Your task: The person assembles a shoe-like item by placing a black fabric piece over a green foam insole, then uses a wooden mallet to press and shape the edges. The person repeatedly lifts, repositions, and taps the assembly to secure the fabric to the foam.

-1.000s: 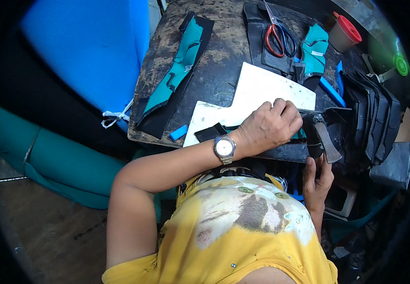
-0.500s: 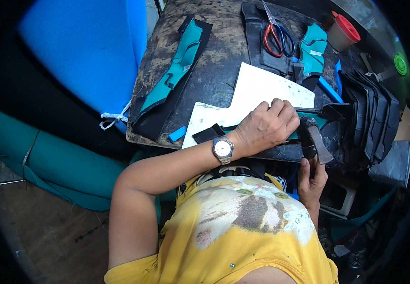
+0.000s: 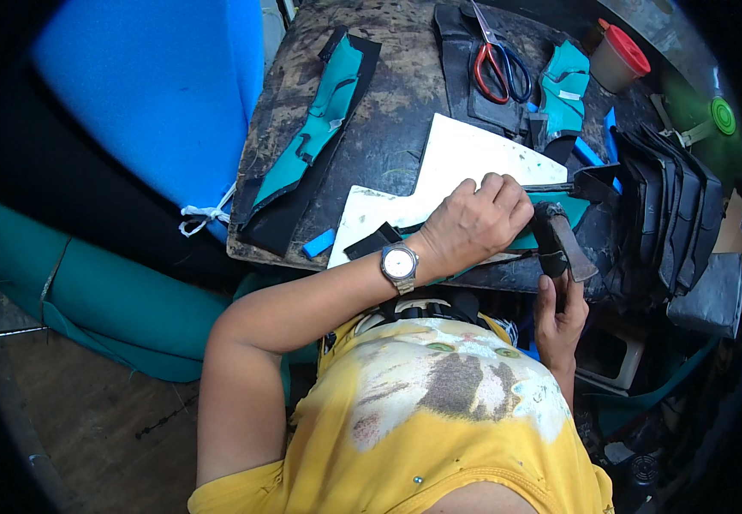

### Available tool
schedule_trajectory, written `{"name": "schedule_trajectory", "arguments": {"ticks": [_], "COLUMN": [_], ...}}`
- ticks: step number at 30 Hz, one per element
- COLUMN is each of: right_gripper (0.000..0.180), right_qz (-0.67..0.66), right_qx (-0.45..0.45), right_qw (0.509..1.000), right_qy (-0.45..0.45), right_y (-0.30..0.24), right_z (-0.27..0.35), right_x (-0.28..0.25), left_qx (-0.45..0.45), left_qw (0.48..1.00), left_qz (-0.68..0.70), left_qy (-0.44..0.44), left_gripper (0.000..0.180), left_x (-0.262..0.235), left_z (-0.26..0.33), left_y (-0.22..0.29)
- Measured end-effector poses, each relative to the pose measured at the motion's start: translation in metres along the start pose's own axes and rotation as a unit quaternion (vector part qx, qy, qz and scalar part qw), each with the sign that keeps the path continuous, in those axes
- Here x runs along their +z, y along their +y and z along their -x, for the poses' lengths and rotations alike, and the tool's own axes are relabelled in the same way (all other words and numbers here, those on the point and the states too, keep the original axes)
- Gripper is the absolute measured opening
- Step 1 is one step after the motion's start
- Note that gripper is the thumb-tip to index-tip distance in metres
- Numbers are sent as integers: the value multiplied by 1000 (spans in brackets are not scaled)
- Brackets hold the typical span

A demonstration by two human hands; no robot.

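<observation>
The right hand [image 3: 559,319] is wrapped around the handle of a hammer [image 3: 562,242], fingers curled shut on it at the table's near edge, with the dark worn head raised just above the grip and tilted toward the work. Just to the left of that head, the left hand [image 3: 473,224], a wristwatch [image 3: 399,263] on its wrist, is closed with knuckles bent, pressing down on a teal and black leather piece [image 3: 569,208]; whether the fingertips pinch anything cannot be told, since they are tucked under. A thin metal rod [image 3: 546,187] pokes out from beyond those knuckles toward a black flap on the right. Under the left hand lies a white cutting board [image 3: 465,167], resting on the stained dark worktable [image 3: 388,94]. To the right of the hammer stands a row of black leather pieces [image 3: 670,214] set on edge. Further left of the grip, a long teal and black strap [image 3: 311,146] lies along the table's left side, with a small blue scrap [image 3: 319,242] near its close end. Beyond the hands, red-handled scissors [image 3: 495,64] rest on black leather, and a red-lidded tub [image 3: 619,58] sits at the far right corner.
</observation>
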State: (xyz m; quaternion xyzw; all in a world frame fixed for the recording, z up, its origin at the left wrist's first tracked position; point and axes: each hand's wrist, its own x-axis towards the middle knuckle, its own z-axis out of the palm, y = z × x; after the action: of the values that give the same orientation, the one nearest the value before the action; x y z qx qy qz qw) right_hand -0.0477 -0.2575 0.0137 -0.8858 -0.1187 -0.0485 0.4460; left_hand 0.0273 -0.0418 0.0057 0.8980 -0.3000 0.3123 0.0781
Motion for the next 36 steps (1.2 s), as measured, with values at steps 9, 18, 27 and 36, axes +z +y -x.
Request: {"name": "schedule_trajectory", "arguments": {"ticks": [9,18,27,36], "right_gripper": [49,51,56,60], "right_qz": [-42,94,112,202], "right_qx": [53,67,-72,-98], "right_qw": [997,993,991,974], "right_qy": [21,-26,0,-38], "right_y": [-17,-24,-12,-15], "right_z": [-33,-63,-77,-81], "right_x": [10,-5,-4,1], "left_qx": [-141,-207,-161,-141], "left_qw": [959,935,955,962], "left_qz": [234,199,189,198], "left_qy": [-76,-208,-165,-126], "left_gripper": [21,24,22,23], "left_x": [12,9,12,14], "left_z": [-7,-24,-13,-3], "left_y": [-28,-32,-34,-35]}}
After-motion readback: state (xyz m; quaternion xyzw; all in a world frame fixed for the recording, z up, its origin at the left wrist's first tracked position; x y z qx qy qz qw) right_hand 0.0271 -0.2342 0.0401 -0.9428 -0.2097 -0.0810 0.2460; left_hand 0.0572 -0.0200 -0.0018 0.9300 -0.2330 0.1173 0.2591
